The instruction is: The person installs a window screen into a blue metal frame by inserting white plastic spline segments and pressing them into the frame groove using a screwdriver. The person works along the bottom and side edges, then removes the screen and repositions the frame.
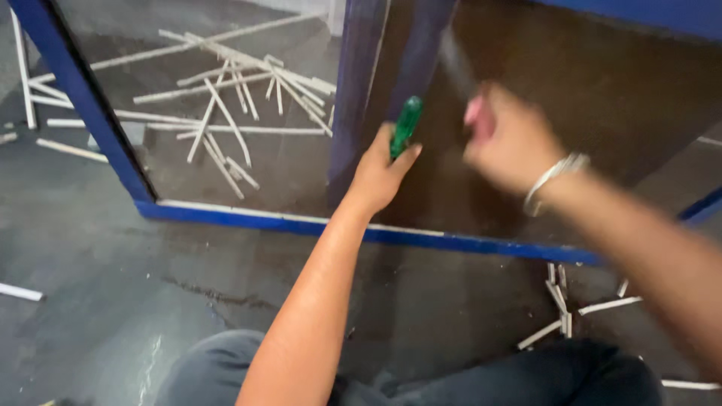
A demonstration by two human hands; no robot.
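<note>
far left, white strips [226, 113] lie scattered on the dark floor behind a blue frame [83, 98] w/ glass. centre: left hand [380, 177] clenched round a green screwdriver handle [406, 124], held upright vs the frame's middle post [357, 90]. right: right hand [508, 139], blurred, bracelet [553, 180] on wrist, fingers curled on smth pink [474, 111], can't tell what. more strips near right [560, 312].
</note>
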